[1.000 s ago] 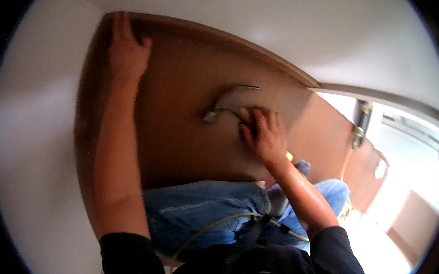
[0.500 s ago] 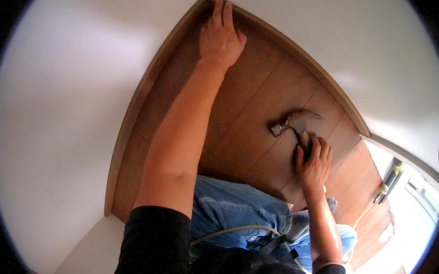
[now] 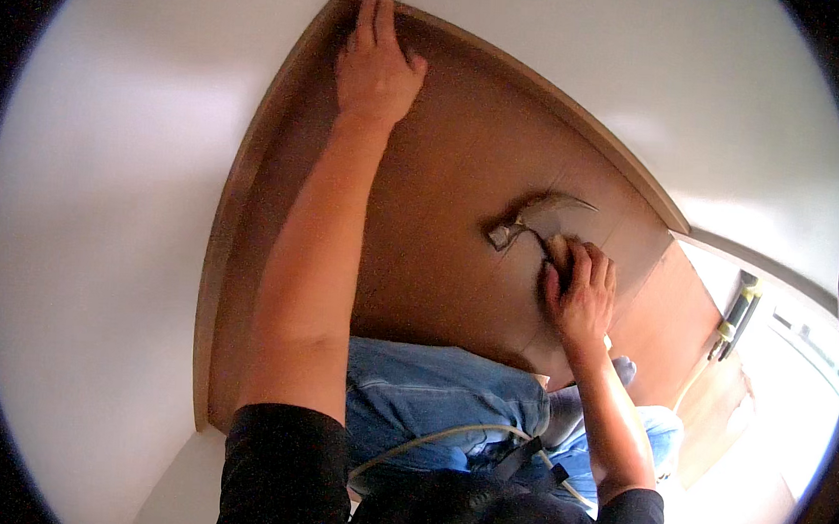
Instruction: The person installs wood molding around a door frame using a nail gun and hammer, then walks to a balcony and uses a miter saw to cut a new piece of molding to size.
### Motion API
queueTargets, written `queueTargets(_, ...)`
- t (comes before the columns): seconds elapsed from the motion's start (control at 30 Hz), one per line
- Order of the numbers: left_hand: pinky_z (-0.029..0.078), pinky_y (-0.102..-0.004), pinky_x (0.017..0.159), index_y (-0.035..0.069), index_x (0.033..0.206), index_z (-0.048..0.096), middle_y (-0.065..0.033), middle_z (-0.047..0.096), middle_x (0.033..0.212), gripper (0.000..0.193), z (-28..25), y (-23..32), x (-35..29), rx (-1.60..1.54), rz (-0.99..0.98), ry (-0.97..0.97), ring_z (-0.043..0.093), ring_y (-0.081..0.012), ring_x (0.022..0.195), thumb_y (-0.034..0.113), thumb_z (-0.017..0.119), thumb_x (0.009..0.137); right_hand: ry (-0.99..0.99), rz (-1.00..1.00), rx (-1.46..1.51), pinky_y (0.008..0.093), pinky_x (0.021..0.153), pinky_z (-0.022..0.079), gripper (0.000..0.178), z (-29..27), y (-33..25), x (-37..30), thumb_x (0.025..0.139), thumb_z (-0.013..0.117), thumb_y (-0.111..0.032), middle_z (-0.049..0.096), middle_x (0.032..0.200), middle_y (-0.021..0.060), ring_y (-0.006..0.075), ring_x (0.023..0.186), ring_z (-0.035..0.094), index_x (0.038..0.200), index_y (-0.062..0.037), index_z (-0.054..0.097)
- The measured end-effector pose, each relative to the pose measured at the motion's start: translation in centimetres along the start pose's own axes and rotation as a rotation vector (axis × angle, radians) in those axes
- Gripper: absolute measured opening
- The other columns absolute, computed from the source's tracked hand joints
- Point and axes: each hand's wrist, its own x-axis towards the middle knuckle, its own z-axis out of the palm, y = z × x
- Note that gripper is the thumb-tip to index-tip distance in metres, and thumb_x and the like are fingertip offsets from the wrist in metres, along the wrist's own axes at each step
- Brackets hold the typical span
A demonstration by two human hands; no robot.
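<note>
Head view:
- Left hand [image 3: 381,80] touched the brown trim [image 3: 206,346] near its corner, two fingers extended, thumb apart.
- Right hand [image 3: 584,290], inside the trim, gripped the hammer [image 3: 536,216], whose head projected beyond curled fingers.

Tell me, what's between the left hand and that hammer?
In the head camera's view, only the brown wooden flooring shows between the left hand and the hammer, which the right hand grips.

The person's left grip [image 3: 379,80] reaches to the corner, fingertips at the brown baseboard [image 3: 575,119], while the right grip [image 3: 587,293] is wrapped around the handle of a claw hammer [image 3: 538,214] above the wood floor [image 3: 451,188]; a yellow-and-black tool [image 3: 739,310] lies off to the right.
</note>
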Motion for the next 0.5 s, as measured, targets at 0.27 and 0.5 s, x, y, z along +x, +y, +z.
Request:
queueTargets(0.27, 0.039, -0.0565, 0.123, 0.008, 0.167, 0.021, -0.0148, 0.017, 0.175, 0.083, 0.6, -0.2, 0.2, -0.03, 0.017, -0.033, 0.037, -0.0385, 0.154, 0.035, 0.065, 0.102, -0.015, 0.019, 0.016, 0.0467, 0.102, 0.049, 0.047, -0.7, 0.0, 0.3, 0.094, 0.074, -0.03, 0.063, 0.129, 0.0159, 0.0372, 0.117, 0.06, 0.133, -0.0075, 0.062)
queueTargets(0.5, 0.04, -0.0541, 0.122, 0.006, 0.166, 0.022, -0.0163, 0.019, 0.174, 0.082, 0.5, 0.1, 0.2, -0.054, 0.071, -0.019, 0.036, -0.0384, 0.155, 0.033, 0.065, 0.102, 0.007, 0.027, 0.067, 0.0457, 0.1, 0.05, 0.045, -1.1, 0.6, 0.1, 0.095, 0.072, -0.033, 0.063, 0.128, 0.0136, 0.0359, 0.115, 0.06, 0.131, -0.0076, 0.063)
